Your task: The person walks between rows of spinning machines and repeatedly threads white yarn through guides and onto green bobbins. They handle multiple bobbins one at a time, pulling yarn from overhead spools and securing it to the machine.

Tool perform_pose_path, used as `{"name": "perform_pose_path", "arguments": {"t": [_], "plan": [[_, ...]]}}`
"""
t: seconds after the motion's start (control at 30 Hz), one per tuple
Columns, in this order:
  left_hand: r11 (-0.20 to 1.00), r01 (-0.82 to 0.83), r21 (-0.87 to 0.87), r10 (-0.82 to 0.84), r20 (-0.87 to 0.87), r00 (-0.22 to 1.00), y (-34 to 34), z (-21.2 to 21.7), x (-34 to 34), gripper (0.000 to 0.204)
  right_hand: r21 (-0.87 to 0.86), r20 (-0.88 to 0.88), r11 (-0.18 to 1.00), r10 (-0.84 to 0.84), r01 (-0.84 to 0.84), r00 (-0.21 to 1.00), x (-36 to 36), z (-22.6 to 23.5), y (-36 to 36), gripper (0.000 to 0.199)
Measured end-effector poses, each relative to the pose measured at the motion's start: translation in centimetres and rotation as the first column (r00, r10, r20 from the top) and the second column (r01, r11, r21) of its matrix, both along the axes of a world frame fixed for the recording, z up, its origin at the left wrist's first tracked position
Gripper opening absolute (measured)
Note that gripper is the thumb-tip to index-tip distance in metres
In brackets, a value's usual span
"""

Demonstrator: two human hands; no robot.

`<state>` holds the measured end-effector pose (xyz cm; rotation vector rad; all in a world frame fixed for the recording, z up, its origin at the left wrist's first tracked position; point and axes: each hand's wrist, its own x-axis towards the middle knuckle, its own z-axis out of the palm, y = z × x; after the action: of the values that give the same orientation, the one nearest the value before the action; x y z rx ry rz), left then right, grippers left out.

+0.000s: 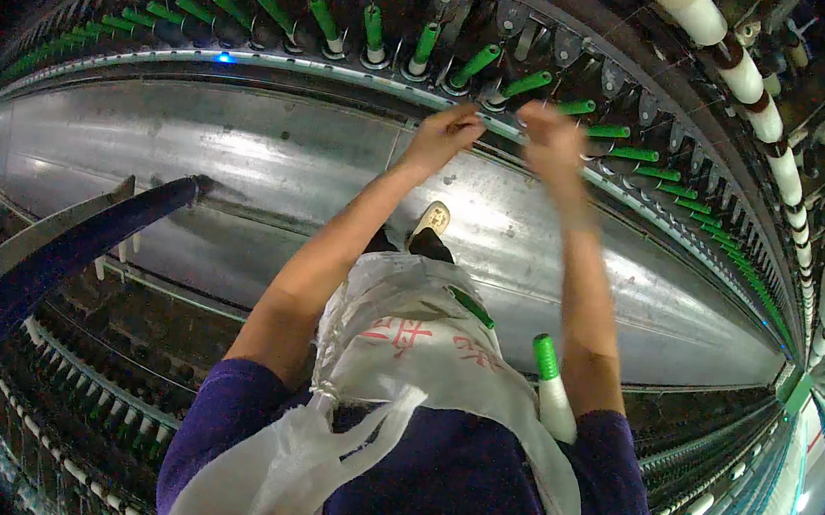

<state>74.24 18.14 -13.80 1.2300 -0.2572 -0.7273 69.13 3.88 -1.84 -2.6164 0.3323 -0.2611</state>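
My left hand [442, 140] is at the front rail of a spinning frame, its thumb and fingers drawn together in a pinch. Anything as thin as a thread between them is too small to see. To its right, my right hand [553, 140] is smeared by motion, so its fingers cannot be read. It is nearest a tilted green bobbin [526, 84] and partly covers the base of another green bobbin [577, 106]. More green bobbins [425, 46] stand on spindles along the curved row. A white yarn bobbin with a green top [555, 393] rests beside my right arm, against my apron.
My white apron [407, 307] carries red print, and a green tube [471, 306] shows at it. A dark blue curved bar [103, 235] juts in at left. White rovings [752, 87] line the upper right. A second machine row [105, 406] stands behind me.
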Motion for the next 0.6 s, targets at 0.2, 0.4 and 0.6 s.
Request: {"name": "perform_pose_path", "arguments": {"t": [0.2, 0.4, 0.6], "plan": [[0.963, -0.019, 0.269, -0.025, 0.159, 0.987, 6.5, 8.7, 5.2, 0.019, 0.159, -0.017, 0.973, 0.175, -0.170, 0.984, -0.4, -6.2, 4.9, 0.011], [0.949, -0.310, -0.060, 0.258, 0.714, 0.651, 11.0, 16.3, 8.9, 0.012, -0.273, 0.436, 0.943, 0.300, -0.193, 0.849, 6.2, 4.8, 3.8, 0.034], [0.914, -0.398, 0.078, 0.308, 0.508, 0.805, 8.9, 18.5, 12.6, 0.018, 0.726, 0.280, 0.634, 0.080, -0.266, 0.957, 3.6, 8.9, 5.3, 0.017]]}}
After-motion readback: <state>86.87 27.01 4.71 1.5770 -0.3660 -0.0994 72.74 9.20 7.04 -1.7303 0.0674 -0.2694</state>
